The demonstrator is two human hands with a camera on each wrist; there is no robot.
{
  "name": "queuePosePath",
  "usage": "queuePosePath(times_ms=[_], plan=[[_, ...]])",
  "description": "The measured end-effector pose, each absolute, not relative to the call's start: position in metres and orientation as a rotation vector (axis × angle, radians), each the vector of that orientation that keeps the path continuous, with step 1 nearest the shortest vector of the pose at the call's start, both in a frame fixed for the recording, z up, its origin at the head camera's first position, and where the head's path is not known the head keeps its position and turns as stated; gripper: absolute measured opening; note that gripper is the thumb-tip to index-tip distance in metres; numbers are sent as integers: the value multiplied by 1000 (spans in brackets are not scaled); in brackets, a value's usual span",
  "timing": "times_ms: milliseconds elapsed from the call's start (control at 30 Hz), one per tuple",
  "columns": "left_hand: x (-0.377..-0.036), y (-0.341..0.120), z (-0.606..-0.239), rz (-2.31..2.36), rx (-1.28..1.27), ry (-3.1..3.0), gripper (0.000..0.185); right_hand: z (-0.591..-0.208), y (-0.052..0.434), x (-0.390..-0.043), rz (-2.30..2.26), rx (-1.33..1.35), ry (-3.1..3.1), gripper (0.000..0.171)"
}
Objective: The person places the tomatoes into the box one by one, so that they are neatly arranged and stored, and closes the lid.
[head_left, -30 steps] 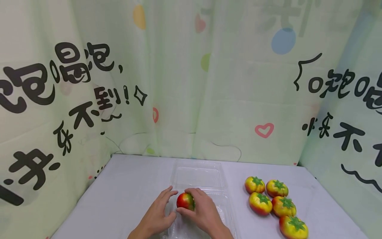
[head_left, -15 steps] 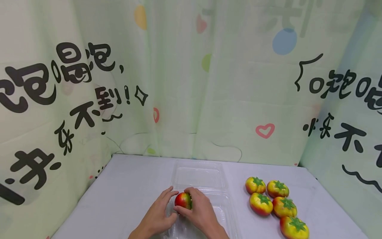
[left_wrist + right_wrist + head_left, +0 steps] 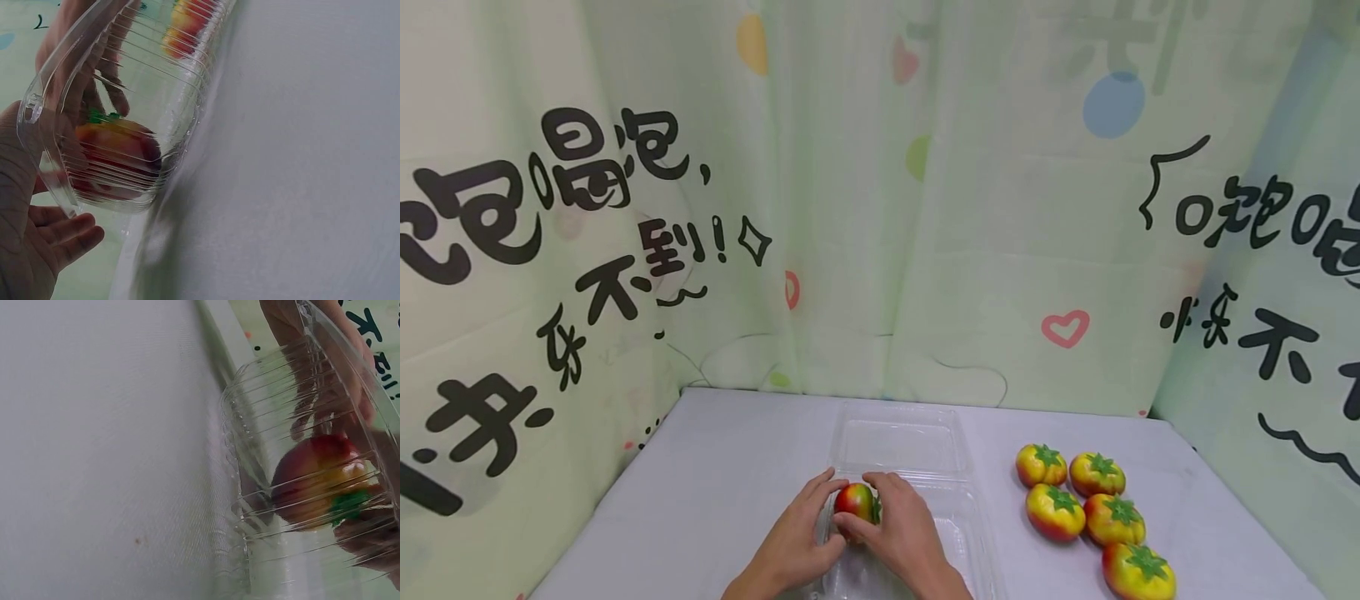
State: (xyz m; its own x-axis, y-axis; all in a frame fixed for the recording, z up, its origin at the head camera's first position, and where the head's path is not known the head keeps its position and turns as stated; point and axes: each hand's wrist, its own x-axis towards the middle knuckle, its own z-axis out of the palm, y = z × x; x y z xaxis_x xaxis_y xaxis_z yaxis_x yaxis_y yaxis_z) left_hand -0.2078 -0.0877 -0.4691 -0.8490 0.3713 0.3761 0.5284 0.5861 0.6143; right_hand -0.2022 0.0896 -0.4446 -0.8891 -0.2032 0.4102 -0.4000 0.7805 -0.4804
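My right-hand fingers (image 3: pixel 880 485) curl over the top and far side of a tomato (image 3: pixel 854 500), with the thumb closing on its near side, so my right hand (image 3: pixel 901 533) holds it in a snug grip inside the near left corner of a clear plastic box (image 3: pixel 958 533). My left hand (image 3: pixel 796 537) rests at the box's left wall, its fingers fairly straight and spread against the outside, the fingertips touching the rim just beside the tomato; I cannot tell whether they press or only rest there. The tomato is round and smooth, red on its left cheek, fading to yellow, with a green leafy cap turned toward my right palm. In the right wrist view the tomato (image 3: pixel 319 478) shows through the ribbed, glossy wall of the box (image 3: pixel 250 487), and in the left wrist view the same ridged transparent shell (image 3: pixel 156 94) blurs the tomato (image 3: pixel 112 156) behind it. The box's flat hinged lid (image 3: pixel 898 437) lies open on the far side. To the right, well apart from the box, five more tomatoes (image 3: pixel 1086 517) sit in a loose cluster, squat and lobed, yellow-orange with red flush and star-shaped green caps. Everything rests on a table (image 3: pixel 715 467) covered in matte pale grey cloth, backed by a soft, creased green curtain (image 3: pixel 880 208) printed with black lettering.
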Motion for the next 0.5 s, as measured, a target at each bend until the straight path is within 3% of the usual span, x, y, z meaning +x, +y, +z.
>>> queuePosePath(times_ms=[500], plan=[[-209, -88, -469, -1160, -725, -2656, 53, -434, 102, -189, 879, 437, -2616, 61]])
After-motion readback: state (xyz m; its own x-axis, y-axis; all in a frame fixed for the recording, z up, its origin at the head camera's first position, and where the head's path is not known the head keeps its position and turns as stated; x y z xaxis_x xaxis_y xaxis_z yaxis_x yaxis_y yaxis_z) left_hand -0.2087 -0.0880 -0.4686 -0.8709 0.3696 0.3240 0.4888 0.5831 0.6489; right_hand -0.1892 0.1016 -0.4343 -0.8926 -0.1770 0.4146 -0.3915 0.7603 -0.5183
